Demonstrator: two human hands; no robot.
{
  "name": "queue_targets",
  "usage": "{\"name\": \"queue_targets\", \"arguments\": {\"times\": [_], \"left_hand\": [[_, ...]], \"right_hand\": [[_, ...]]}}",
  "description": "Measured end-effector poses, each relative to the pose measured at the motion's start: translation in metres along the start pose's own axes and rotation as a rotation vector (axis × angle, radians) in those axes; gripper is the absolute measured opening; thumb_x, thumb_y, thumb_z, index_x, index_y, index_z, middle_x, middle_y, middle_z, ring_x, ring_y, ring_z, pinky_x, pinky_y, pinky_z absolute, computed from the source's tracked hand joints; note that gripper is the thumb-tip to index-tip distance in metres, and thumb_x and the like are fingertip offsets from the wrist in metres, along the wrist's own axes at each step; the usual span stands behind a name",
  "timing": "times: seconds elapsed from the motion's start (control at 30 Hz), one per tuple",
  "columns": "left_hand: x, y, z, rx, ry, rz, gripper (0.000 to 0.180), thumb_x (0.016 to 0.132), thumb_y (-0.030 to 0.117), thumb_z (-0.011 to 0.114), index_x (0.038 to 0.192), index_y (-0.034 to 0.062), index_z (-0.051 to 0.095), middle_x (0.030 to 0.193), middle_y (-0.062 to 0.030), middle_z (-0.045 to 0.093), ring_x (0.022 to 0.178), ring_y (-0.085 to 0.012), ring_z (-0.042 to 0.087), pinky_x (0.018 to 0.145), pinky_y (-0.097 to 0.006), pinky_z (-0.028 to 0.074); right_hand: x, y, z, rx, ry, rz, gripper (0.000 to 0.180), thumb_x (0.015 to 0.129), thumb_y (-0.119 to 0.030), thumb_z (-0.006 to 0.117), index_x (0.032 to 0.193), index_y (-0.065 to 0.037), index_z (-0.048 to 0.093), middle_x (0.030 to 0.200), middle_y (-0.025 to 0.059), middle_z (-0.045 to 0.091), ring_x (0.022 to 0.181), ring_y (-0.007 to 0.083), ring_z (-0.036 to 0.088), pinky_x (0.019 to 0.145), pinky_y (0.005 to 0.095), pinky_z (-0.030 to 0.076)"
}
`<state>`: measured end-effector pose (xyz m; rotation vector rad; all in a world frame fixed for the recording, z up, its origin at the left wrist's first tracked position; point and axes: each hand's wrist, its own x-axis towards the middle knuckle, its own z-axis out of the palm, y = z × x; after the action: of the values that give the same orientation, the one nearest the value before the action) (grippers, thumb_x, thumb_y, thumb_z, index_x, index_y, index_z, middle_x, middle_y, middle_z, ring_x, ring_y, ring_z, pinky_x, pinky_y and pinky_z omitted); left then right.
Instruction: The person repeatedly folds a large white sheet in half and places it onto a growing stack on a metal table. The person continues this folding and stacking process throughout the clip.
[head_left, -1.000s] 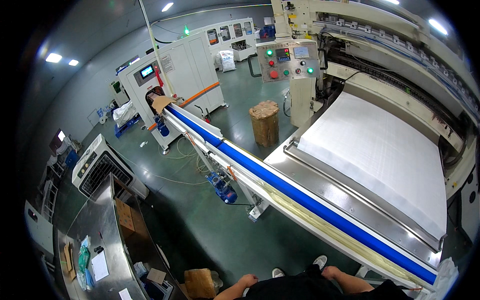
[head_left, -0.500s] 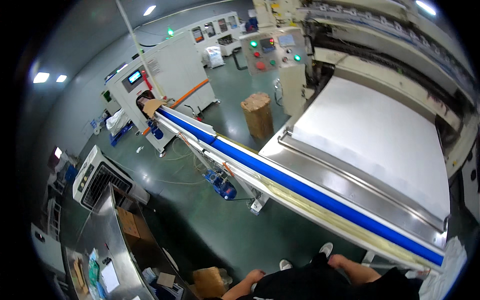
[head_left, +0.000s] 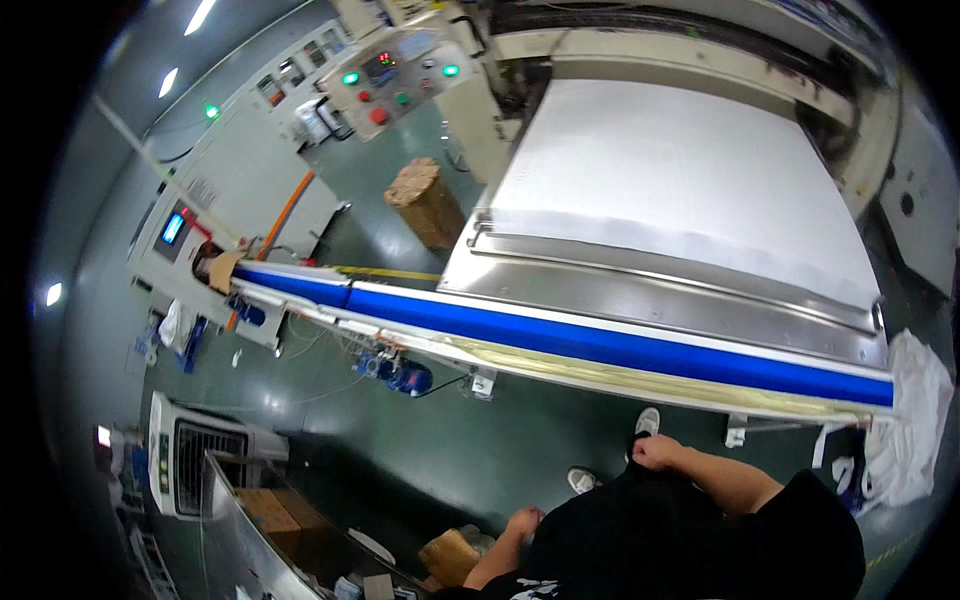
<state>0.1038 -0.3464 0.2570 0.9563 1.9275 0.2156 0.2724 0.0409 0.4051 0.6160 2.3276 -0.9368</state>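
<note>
My right hand (head_left: 652, 453) hangs in front of my dark clothing, above my shoe, with its fingers curled in; nothing shows in it. Low beside my body is my left hand (head_left: 524, 522), small and partly hidden, so its fingers cannot be made out. Neither hand touches the machinery. Ahead of me a narrow conveyor with a blue belt (head_left: 560, 340) runs across from left to right. Behind it lies a wide white sheet (head_left: 680, 190) on the machine's bed, its near edge by a metal bar (head_left: 660, 275) over a steel plate (head_left: 600, 300).
A control panel (head_left: 400, 80) with lit buttons stands beyond, near a brown stump-like roll (head_left: 427, 203). At left are a white cabinet machine (head_left: 240, 180), an air cooler (head_left: 210, 455) and a steel bench (head_left: 235, 540) with cardboard boxes (head_left: 270, 515). A white bag (head_left: 915, 420) sits at right.
My view has swung to the right, so the conveyor lies more level across it and the cabinet machine sits farther left. Both hands still hang low by my body.
</note>
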Motion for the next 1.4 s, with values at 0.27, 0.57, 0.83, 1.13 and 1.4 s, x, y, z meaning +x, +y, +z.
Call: {"name": "queue_targets", "arguments": {"times": [0.27, 0.57, 0.83, 1.13, 1.4], "left_hand": [[0.045, 0.022, -0.028, 0.137, -0.088, 0.127, 0.041, 0.087, 0.031, 0.032, 0.103, 0.0105, 0.063, 0.101, -0.0162, 0.063, 0.100, -0.0359, 0.057, 0.089, -0.042, 0.043], [0.098, 0.095, -0.088, 0.107, 0.077, -0.162, 0.041, 0.087, 0.035, 0.036, 0.102, 0.0056, 0.061, 0.107, -0.0199, 0.060, 0.100, -0.0395, 0.056, 0.089, -0.046, 0.042], [0.122, 0.146, -0.099, 0.382, 0.074, -0.156, 0.033, 0.086, 0.025, 0.040, 0.100, 0.0024, 0.059, 0.100, -0.0228, 0.061, 0.091, -0.0417, 0.058, 0.082, -0.047, 0.046], [0.000, 0.097, -0.130, 0.183, 0.680, -0.681, 0.034, 0.088, 0.028, 0.044, 0.098, -0.0018, 0.056, 0.102, -0.0247, 0.057, 0.095, -0.0432, 0.053, 0.083, -0.047, 0.043], [0.044, 0.187, -0.337, -0.050, 1.496, -0.635, 0.025, 0.087, 0.013, 0.050, 0.107, -0.0001, 0.054, 0.108, -0.0187, 0.052, 0.100, -0.0369, 0.050, 0.086, -0.041, 0.041]], "right_hand": [[-0.030, -0.060, -0.080, 0.073, 0.126, -0.296, 0.027, 0.085, -0.032, 0.048, 0.096, -0.010, 0.060, 0.094, 0.0124, 0.062, 0.088, 0.0329, 0.060, 0.074, 0.0439, 0.048], [-0.053, -0.046, -0.171, 0.081, 0.171, -0.387, 0.027, 0.087, -0.032, 0.047, 0.099, -0.012, 0.060, 0.097, 0.0108, 0.062, 0.089, 0.0317, 0.060, 0.073, 0.0436, 0.049], [-0.032, 0.017, -0.230, 0.109, 0.179, -0.414, 0.029, 0.087, -0.032, 0.048, 0.100, -0.010, 0.060, 0.098, 0.0111, 0.062, 0.088, 0.0310, 0.060, 0.074, 0.0426, 0.049], [0.013, 0.040, -0.269, -0.049, 0.105, -0.404, 0.029, 0.085, -0.033, 0.053, 0.101, -0.011, 0.061, 0.095, 0.0126, 0.062, 0.089, 0.0316, 0.060, 0.075, 0.0430, 0.049], [0.055, 0.066, -0.302, -0.152, 0.036, -0.143, 0.030, 0.085, -0.032, 0.053, 0.106, -0.010, 0.060, 0.104, 0.0159, 0.059, 0.096, 0.0348, 0.057, 0.081, 0.0439, 0.047]]}}
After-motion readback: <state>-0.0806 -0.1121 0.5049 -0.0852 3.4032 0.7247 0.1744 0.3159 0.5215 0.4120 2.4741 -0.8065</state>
